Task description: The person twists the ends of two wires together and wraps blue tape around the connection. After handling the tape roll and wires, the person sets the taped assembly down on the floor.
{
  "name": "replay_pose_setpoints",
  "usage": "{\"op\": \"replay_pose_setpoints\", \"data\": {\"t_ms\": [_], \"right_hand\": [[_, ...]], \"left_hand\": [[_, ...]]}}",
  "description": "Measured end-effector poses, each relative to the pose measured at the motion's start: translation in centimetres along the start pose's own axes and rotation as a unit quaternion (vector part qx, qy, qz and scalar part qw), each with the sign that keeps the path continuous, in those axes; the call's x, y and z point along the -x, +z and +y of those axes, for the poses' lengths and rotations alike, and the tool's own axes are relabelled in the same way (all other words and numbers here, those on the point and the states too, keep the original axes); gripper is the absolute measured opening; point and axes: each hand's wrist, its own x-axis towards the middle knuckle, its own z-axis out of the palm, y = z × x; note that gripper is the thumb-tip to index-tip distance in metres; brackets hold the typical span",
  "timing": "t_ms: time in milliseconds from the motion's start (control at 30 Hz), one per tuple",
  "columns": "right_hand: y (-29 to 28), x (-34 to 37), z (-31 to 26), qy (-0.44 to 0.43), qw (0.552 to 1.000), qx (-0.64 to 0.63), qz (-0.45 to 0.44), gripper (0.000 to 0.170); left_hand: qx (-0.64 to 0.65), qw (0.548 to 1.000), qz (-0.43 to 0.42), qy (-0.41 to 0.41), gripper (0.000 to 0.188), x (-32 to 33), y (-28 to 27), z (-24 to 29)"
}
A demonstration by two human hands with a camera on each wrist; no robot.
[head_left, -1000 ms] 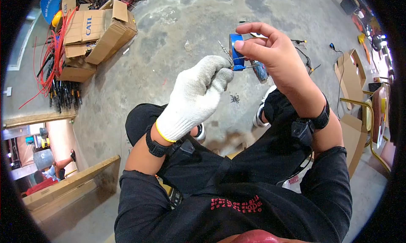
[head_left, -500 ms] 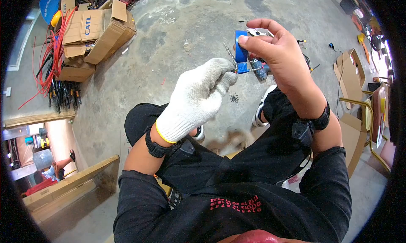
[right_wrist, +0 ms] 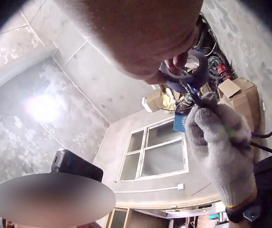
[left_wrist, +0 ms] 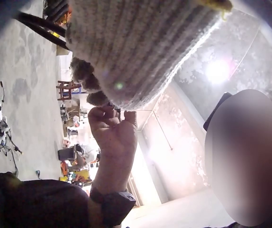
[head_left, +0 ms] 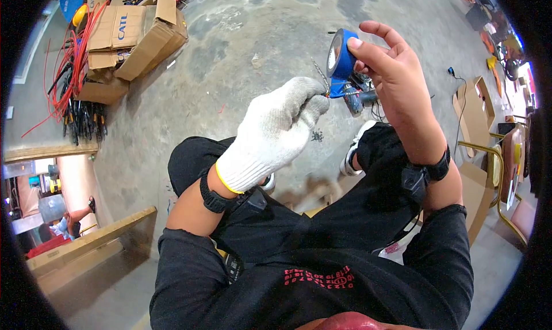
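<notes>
The roll of blue tape (head_left: 345,60) is held up above the concrete floor (head_left: 230,54), gripped by the bare right hand (head_left: 397,71); the thumb lies along its outer face, while how the other fingers sit behind it is hard to make out. Below the roll and to its left in the head view, the gloved left hand (head_left: 282,120) pinches thin twisted wires (head_left: 319,72) between thumb and fingers. A short blue strip (head_left: 337,88) hangs just under the roll, beside those wires. The roll is probably light and stiff at its core, best held by the rim with the winding free to turn; the strip looks soft and is likely stretchy and sticky, so it could cling to the knitted glove. The wires look thin enough to bend, and are best pinched close to the strip. A power drill (head_left: 354,103) lies on the floor beyond and below the roll; the cardboard box (head_left: 135,39) stands well apart to the roll's left.
</notes>
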Motion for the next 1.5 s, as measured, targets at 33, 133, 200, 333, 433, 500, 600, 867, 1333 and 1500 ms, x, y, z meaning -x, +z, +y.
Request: {"op": "replay_pose_setpoints", "data": {"t_ms": [33, 133, 200, 333, 433, 500, 600, 867, 1333, 1500], "right_hand": [[0.0, 0.0, 0.1, -0.006, 1.000, -0.001, -0.006, 0.056], [0.6, 0.5, 0.0, -0.018, 1.000, -0.010, -0.018, 0.053], [0.9, 0.7, 0.0, -0.024, 0.999, -0.001, -0.024, 0.052], [1.6, 1.2, 0.0, -0.029, 0.999, 0.023, -0.010, 0.050], [1.8, 1.4, -0.1, -0.035, 0.999, 0.030, -0.009, 0.047], [1.8, 1.4, 0.0, -0.040, 0.999, 0.035, -0.009, 0.046], [1.7, 1.3, 0.1, -0.044, 0.999, 0.025, -0.009, 0.045], [1.9, 1.5, -0.3, -0.051, 0.998, 0.031, -0.002, 0.045], [2.0, 2.1, 0.5, -0.220, 0.961, 0.147, -0.086, 0.051], [2.0, 2.9, 1.0, -0.248, 0.934, 0.192, -0.169, 0.063]], "left_hand": [[0.002, 1.000, 0.004, 0.000, 0.014, 0.0, -0.1, 0.1], [0.027, 0.999, 0.007, -0.027, 0.020, -0.1, -0.4, 0.7], [-0.038, 0.999, 0.011, -0.029, 0.029, -0.3, -0.3, 1.0], [-0.029, 0.996, -0.021, -0.079, 0.039, -0.4, -0.3, 1.0], [0.168, 0.982, 0.021, -0.089, 0.049, -0.2, 0.3, 0.2], [0.208, 0.960, 0.009, -0.189, 0.056, -0.4, 0.0, 0.4], [0.189, 0.969, 0.021, -0.155, 0.058, 0.0, 0.1, -0.5], [0.151, 0.982, 0.007, -0.116, 0.043, 0.1, 0.4, -0.6], [0.161, 0.982, -0.026, -0.099, 0.031, -0.3, 1.1, -2.5], [0.155, 0.987, 0.036, -0.021, 0.025, -0.4, 0.5, -3.3]]}}
